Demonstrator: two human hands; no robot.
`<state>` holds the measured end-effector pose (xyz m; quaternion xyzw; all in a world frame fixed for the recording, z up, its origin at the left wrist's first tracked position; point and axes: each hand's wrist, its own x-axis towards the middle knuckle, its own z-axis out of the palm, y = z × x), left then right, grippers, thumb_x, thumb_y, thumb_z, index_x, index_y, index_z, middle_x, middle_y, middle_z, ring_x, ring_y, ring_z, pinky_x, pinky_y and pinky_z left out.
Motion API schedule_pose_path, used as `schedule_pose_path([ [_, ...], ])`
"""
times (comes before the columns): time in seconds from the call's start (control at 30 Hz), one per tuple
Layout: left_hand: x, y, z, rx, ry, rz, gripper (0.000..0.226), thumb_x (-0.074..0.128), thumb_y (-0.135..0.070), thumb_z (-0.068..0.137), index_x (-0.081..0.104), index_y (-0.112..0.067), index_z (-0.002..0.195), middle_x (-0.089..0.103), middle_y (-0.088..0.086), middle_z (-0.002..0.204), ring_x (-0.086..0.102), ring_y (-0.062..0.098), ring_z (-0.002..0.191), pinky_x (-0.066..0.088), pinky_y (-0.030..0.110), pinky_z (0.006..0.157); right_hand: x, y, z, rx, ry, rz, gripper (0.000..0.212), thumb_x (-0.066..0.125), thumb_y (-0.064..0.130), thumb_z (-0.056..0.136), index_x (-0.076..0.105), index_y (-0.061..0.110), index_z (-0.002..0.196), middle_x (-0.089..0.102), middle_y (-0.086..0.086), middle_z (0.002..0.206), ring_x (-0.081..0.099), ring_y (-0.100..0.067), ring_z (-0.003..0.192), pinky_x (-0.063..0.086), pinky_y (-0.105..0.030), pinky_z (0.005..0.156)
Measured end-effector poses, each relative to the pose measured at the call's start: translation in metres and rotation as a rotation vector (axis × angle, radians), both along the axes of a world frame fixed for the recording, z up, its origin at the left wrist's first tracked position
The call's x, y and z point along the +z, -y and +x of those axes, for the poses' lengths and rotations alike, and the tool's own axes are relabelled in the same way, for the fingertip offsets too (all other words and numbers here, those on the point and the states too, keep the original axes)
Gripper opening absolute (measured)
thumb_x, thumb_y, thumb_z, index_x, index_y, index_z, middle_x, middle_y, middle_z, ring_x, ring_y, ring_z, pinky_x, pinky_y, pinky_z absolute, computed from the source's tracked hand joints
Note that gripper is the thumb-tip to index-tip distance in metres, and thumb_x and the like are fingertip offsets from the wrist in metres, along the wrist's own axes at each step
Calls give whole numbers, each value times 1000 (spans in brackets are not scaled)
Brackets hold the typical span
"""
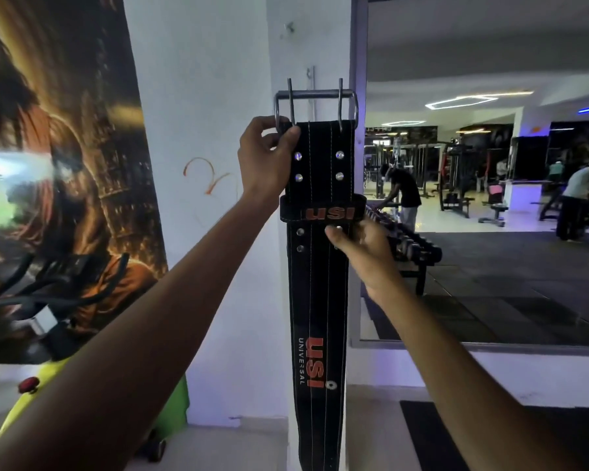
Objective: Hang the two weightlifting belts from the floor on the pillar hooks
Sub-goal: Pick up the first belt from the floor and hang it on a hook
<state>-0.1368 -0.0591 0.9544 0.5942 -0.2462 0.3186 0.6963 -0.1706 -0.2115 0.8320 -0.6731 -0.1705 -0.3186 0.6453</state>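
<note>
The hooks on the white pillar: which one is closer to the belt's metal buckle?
The lower hook, just above the buckle. The other hook sits higher up and further left.

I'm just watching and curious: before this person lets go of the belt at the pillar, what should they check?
1. Left hand grips the buckle end: ok.
2. Right hand steadies the belt below the loop: ok.
3. Buckle caught on the pillar hook: cannot tell.
4. Belt hangs straight: ok.
5. Higher hook free for the other belt: ok.
</note>
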Motion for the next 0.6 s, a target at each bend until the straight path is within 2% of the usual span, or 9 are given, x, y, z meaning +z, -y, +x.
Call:
schedule_pose_path([
  [0.1, 7, 0, 5, 2, -5, -16, 20, 70, -26, 84, 64, -18, 100, 78, 17, 97, 72, 24, 78, 62, 55, 85, -31, -7, 8, -77, -77, 36, 11, 74, 23, 84, 67, 22, 91, 72, 8, 89, 68, 6, 76, 52, -11, 71],
  [0.23, 9, -2, 9, -11, 9, -18, 17, 69, -23, 85, 64, -16, 100, 78, 19, 100, 71, 21, 75, 61, 49, 79, -87, -14, 7, -106, -211, -27, 16, 78, 27, 80, 62, 26, 83, 70, 10, 78, 66, 0, 69, 51, -8, 61],
  [0.3, 10, -4, 12, -17, 11, -22, 19, 69, -23, 85, 64, -15, 101, 77, 20, 101, 70, 21, 73, 61, 46, 76, -124, -16, -1, -83, -305, -55, 31, 81, 46, 70, 62, 26, 84, 71, 9, 71, 67, -3, 67, 50, -6, 59],
  [0.37, 10, -4, 14, -25, 12, -23, 19, 68, -22, 86, 64, -13, 102, 77, 20, 100, 70, 20, 72, 60, 45, 74, -158, -15, -3, -60, -361, -45, 62, 80, 69, 51, 66, 23, 90, 75, 9, 78, 72, -5, 77, 53, -11, 63],
  [0.4, 10, -4, 15, -27, 12, -19, 20, 68, -22, 86, 64, -13, 103, 77, 18, 97, 69, 20, 71, 60, 46, 74, -168, -13, -3, -54, -382, -54, 67, 79, 72, 49, 67, 24, 93, 76, 7, 84, 73, -8, 84, 54, -14, 65],
  [0.47, 10, -4, 18, -30, 17, -9, 21, 68, -22, 87, 64, -12, 105, 76, 14, 90, 68, 20, 68, 59, 47, 72, -167, -14, -4, -33, -421, -100, 46, 81, 56, 62, 67, 25, 93, 75, 6, 88, 72, -14, 89, 54, -15, 66],
  [0.53, 11, -5, 20, -32, 20, -14, 22, 68, -22, 88, 64, -11, 106, 75, 12, 88, 68, 19, 66, 58, 46, 71, -142, -15, -2, -13, -421, -98, 26, 78, 41, 74, 66, 23, 88, 71, 7, 82, 69, -11, 80, 52, -14, 63],
  [0.6, 14, -8, 22, -25, 14, -19, 24, 68, -22, 88, 64, -9, 109, 75, 10, 84, 68, 18, 64, 59, 48, 72, -100, -14, 2, -49, -347, -44, 28, 75, 44, 74, 64, 19, 80, 65, 7, 73, 60, -5, 65, 48, -11, 60],
])
